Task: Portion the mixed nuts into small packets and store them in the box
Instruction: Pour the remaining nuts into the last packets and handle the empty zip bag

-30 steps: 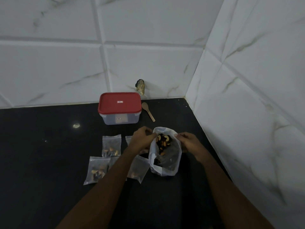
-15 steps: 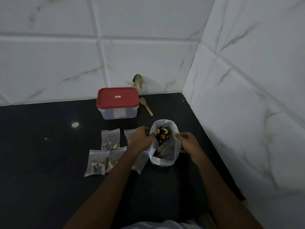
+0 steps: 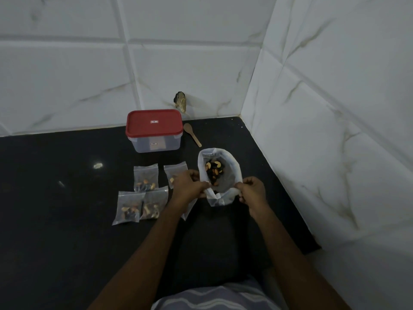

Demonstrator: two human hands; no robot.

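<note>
Left hand [image 3: 188,186] and right hand [image 3: 252,191] each pinch the rim of the open bag [image 3: 232,173] of mixed nuts [image 3: 214,171]; lidded box [image 3: 154,130] behind.

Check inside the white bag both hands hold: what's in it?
Loose mixed nuts lie inside the white bag: pale cashews and dark pieces. The left hand and right hand pinch its near rim. The bag's wall hides the pile's depth.

- Red lid [image 3: 154,123] tops a clear box [image 3: 156,144].
- Countertop [image 3: 55,220] shows black.
- Wall tiles [image 3: 67,74] are white, grey-veined.
- Spoon [image 3: 192,134] looks tan.
- Shirt [image 3: 212,298] carries grey with pale wavy stripes.
</note>
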